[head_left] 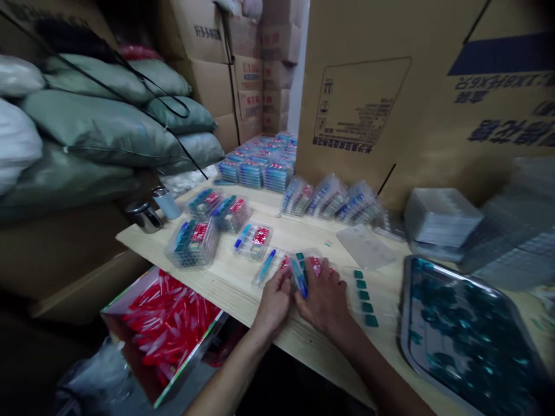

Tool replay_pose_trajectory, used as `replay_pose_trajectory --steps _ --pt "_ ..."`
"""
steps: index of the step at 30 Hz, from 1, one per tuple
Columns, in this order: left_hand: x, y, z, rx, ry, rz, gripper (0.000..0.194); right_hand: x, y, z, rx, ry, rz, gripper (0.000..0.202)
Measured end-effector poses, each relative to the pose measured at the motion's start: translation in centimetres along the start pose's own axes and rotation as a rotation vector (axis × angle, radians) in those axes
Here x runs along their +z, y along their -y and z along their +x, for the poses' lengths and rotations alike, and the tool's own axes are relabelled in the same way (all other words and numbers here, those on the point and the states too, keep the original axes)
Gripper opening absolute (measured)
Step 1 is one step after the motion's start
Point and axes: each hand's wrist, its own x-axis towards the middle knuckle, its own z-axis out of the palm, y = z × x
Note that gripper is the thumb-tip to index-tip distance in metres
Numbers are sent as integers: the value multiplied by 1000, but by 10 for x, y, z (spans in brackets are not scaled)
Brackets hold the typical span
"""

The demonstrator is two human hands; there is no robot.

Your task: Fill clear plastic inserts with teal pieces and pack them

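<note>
My left hand [276, 300] is closed at the near edge of the table, its fingertips at a clear plastic case; what it pinches is too small to tell. My right hand [323, 294] lies bent over clear cases with red labels, beside a blue pen [299, 277] that stands tilted between the two hands. Whether its fingers grip anything is unclear. Left of them is a case with a light blue pen [266, 266], and beyond it a filled case [254, 241]. Several green squares [364, 297] sit in clear plastic right of my right hand.
Stacked filled cases [193, 242] stand on the left of the table [225, 277], more at the back. A metal tray [405, 329] of green pieces is right. A box of red items [169, 323] sits below; cups [145, 216] stand far left.
</note>
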Motion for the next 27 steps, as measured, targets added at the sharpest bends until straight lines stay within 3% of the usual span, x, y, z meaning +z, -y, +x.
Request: replay_pose_trajectory --steps 5,9,13,15,18,20,23,27 --pt "23 -15 -7 21 -28 -114 38 -23 5 1 1 -58 -20 79" --pt "17 -24 5 -6 -83 -159 43 -37 19 6 -95 -47 51 80" --pt "-19 -30 25 67 -121 -125 51 -34 21 29 -265 -2 448 81" --pt "-38 -33 29 56 -142 -114 56 -29 21 45 -125 32 777 84" --pt "-60 -35 26 -1 -160 -98 60 -20 23 65 169 252 1225 86" --pt "-72 -36 23 3 -152 -78 55 -15 31 72 195 403 1418 78" --pt "-100 -45 24 61 -187 49 46 -12 57 79 132 451 1580 65" --pt "-168 -78 44 131 -417 341 57 -19 129 97 -10 509 1666 47"
